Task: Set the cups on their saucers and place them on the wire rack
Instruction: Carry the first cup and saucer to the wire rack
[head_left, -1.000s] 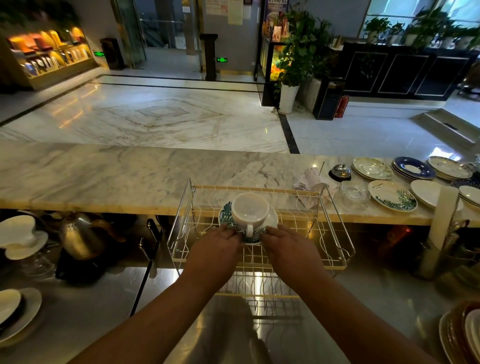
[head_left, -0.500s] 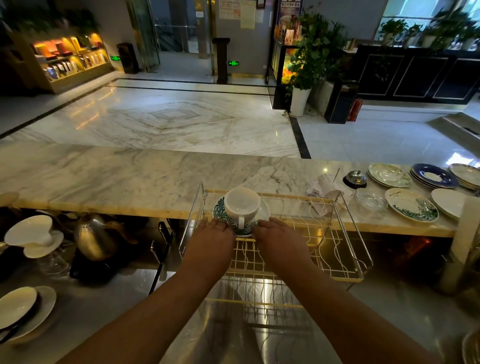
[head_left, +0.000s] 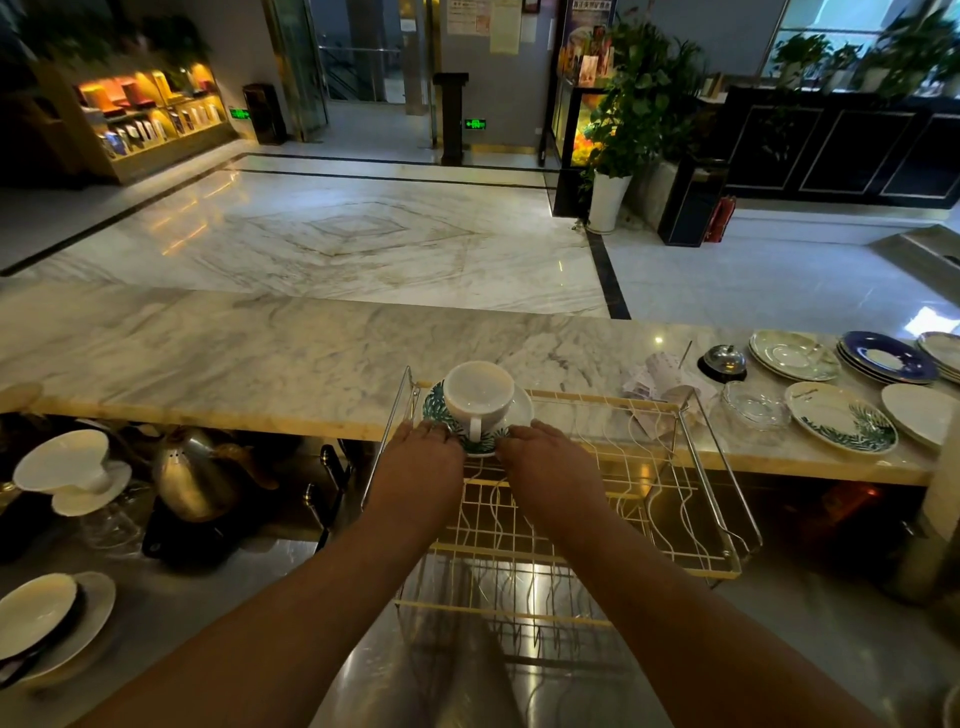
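Holding saucer (head_left: 434, 410) rim, both hands (head_left: 423, 460) (head_left: 543, 462), arms outstretched

Cup (head_left: 479, 396) on saucer (head_left: 521, 410) at wire rack's (head_left: 691, 525) far-left corner; plates (head_left: 841, 423) right.

Dim foreground, floor glare, fisheye edges.
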